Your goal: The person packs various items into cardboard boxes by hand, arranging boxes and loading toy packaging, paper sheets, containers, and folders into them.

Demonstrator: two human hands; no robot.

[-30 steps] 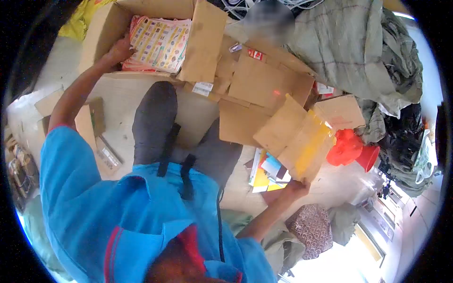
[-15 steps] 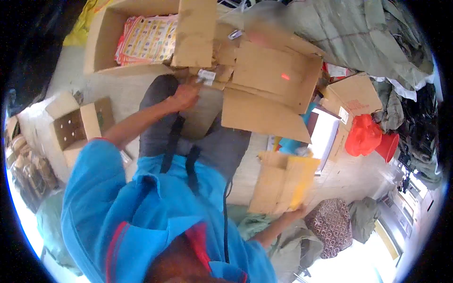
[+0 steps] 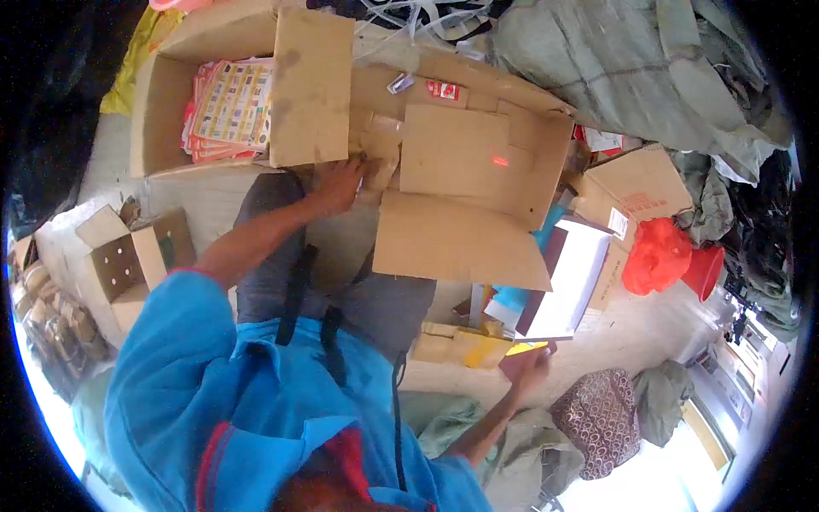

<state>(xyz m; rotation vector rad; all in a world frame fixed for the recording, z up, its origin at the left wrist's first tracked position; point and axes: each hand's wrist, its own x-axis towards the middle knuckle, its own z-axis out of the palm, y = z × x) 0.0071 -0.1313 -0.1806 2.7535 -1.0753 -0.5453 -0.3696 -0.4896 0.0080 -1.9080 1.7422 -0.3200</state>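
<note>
Head view | left hand (image 3: 339,188): fingers near the lower edge of the flap (image 3: 312,94) of a carton (image 3: 160,119), cannot tell whether pinching | printed sheets (image 3: 232,107): inside that carton, beyond and left of these fingers | open cardboard box (image 3: 452,149): to their right | right hand (image 3: 532,369): blurred fingers at a maroon sheet (image 3: 510,365), grip unclear | taped cardboard (image 3: 450,346): left of them

Head-worn view, facing forward and down
</note>
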